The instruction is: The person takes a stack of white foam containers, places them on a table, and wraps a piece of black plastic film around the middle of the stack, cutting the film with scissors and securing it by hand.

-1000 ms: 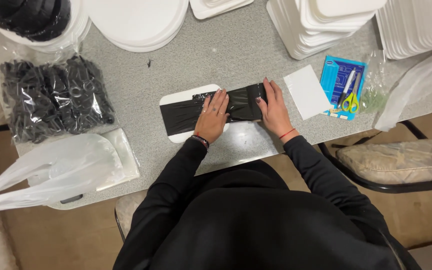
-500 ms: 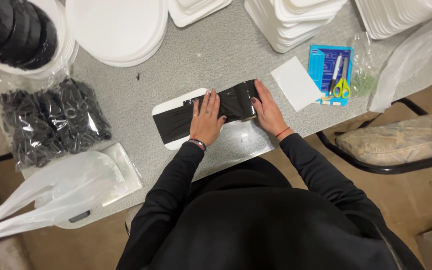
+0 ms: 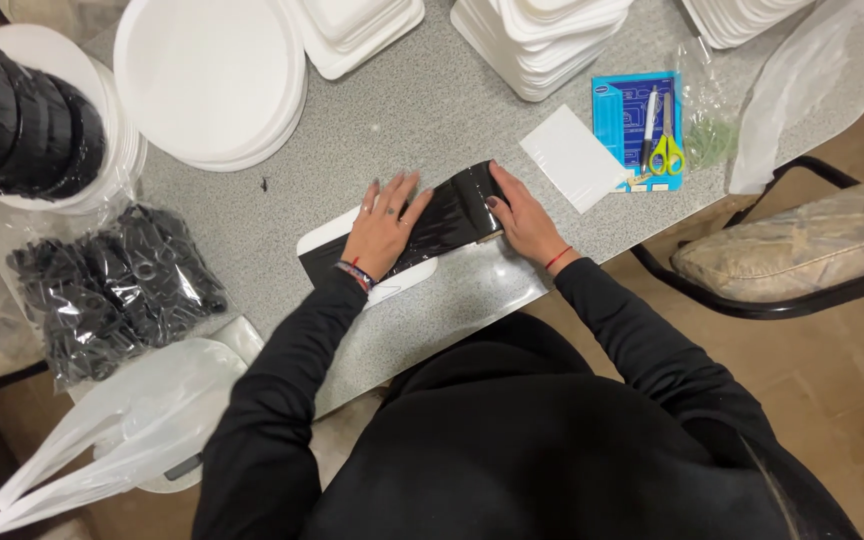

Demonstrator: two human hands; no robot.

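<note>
Both hands have stayed put over the last moment: the left hand (image 3: 384, 222) lies flat, fingers spread, on the black film (image 3: 447, 215) (atop a white tray (image 3: 324, 238) on the counter (image 3: 352, 130)), the right hand (image 3: 524, 222) gripping its far end.

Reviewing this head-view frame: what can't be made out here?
- White tray, head view: mostly covered by the black film and the left hand.
- Right hand: fingertips hidden under the film's edge.
- Black stacked rims: cut off by the left frame edge.
- Scissors packet: print too small.
- Person's lap and table front: blocked by the black hoodie.
</note>
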